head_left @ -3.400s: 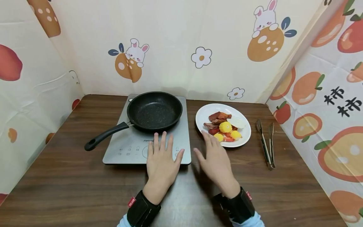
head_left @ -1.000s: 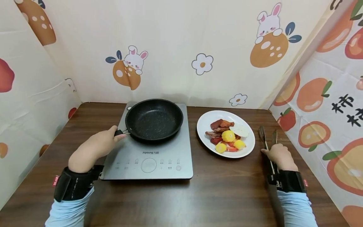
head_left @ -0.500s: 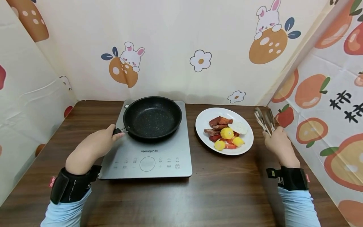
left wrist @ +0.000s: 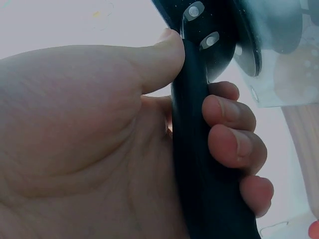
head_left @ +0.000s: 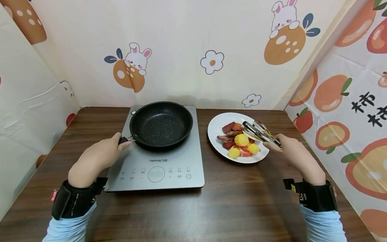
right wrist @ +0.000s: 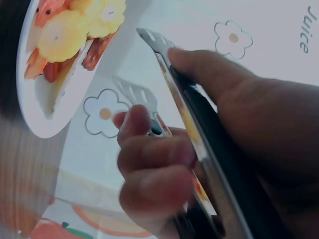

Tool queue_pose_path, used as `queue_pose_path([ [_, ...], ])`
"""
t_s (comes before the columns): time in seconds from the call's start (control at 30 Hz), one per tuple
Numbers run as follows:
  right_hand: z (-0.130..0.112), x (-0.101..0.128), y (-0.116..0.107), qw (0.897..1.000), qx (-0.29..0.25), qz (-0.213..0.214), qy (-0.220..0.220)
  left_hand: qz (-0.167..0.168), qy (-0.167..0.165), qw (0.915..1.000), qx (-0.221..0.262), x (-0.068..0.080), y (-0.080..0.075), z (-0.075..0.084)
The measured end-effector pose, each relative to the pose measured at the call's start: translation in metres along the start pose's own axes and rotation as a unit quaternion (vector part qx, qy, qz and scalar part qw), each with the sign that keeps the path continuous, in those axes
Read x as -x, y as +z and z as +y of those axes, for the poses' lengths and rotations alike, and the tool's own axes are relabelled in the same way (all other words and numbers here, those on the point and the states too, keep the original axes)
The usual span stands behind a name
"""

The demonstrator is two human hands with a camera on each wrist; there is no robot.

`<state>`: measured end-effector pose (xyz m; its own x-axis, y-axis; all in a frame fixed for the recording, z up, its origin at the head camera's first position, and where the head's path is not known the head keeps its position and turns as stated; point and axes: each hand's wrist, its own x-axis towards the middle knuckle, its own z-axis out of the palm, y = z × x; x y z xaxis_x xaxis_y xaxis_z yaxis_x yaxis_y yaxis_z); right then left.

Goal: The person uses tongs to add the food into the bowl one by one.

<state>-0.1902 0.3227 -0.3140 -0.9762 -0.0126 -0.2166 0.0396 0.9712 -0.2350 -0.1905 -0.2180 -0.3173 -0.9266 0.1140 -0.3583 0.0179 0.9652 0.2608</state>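
In the head view my left hand (head_left: 96,158) grips the handle of a black frying pan (head_left: 161,124), which sits on a silver induction cooker (head_left: 181,163). The left wrist view has the fingers curled round the black handle (left wrist: 192,129), thumb along its top. My right hand (head_left: 294,153) holds metal tongs (head_left: 263,134) with dark grips over the right side of a white plate (head_left: 213,134). Their two slotted tips stand apart in the right wrist view, with nothing between them. On the plate lie brown meat pieces (head_left: 228,127), yellow scalloped pieces (head_left: 242,139) and orange-red bits.
A dark wooden table (head_left: 229,201) carries everything. Behind it hangs a cream printed curtain (head_left: 181,67), and a white fruit-print sheet (head_left: 359,134) slopes along the right edge. The cooker's control panel (head_left: 156,174) faces me.
Both hands were spread over the table at first. The left took the pan handle; the right picked up the tongs from the table and swung them left over the plate.
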Motion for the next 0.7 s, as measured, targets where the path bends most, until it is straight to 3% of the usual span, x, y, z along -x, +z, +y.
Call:
queue_pose_path([
  [0.4,-0.017,-0.001,0.009,0.999,0.039,-0.018,-0.032,0.000,-0.006,1.0000,-0.002,-0.001,0.001,-0.001],
  [0.7,-0.018,-0.001,0.011,0.997,0.062,0.005,-0.034,-0.003,-0.006,1.0000,0.002,-0.001,0.000,0.000],
])
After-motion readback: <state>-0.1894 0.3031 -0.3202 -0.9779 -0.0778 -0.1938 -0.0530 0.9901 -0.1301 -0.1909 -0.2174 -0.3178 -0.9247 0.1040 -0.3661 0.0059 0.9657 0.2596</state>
